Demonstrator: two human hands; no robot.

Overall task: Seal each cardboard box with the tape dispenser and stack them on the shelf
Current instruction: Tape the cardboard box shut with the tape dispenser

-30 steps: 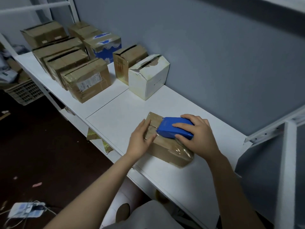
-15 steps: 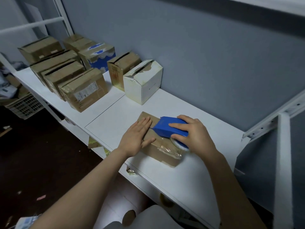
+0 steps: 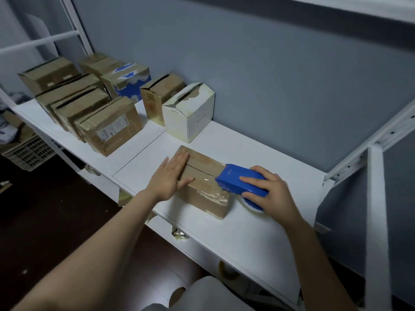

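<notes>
A small brown cardboard box lies flat on the white shelf, its top flaps closed with a seam down the middle and clear tape over its right end. My left hand presses flat on the box's left part, fingers spread. My right hand grips the blue tape dispenser, whose front edge rests on the box's right end; its tape roll hangs just past the box's right side.
A white box with a torn top stands behind the small box. Further left sit several brown cartons and one blue and white carton. A white shelf post rises at right. A plastic crate sits on the floor at left.
The blue dispenser has slid to the right along the box top, leaving tape behind it. My left hand went from the box's near edge to lying flat on its top.
</notes>
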